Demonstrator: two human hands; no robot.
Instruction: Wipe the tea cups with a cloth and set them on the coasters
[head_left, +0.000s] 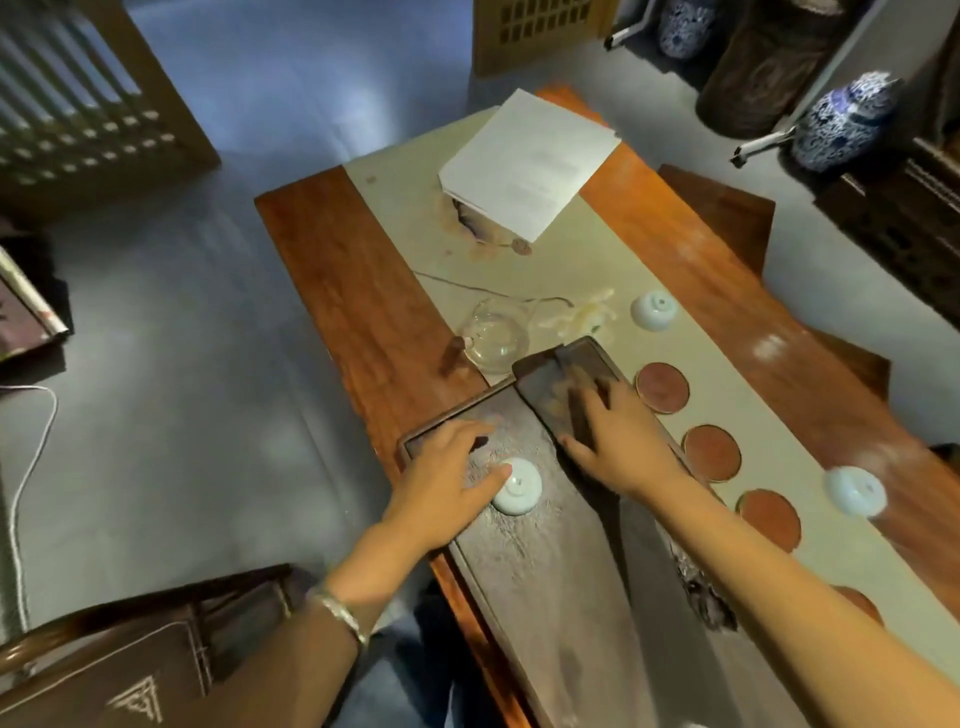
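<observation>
1. head view: your left hand (447, 478) lies spread, fingertips touching the upturned pale celadon tea cup (517, 486) on the dark stone tea tray (545, 582).
2. your right hand (618, 441) presses flat, holding nothing.
3. next, i judge: find a cloth; round reddish coasters (711, 453) sit bare.

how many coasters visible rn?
4. Three coasters in a row on the runner right of the tray. A fourth peeks from behind the right forearm; more may be hidden.
</observation>
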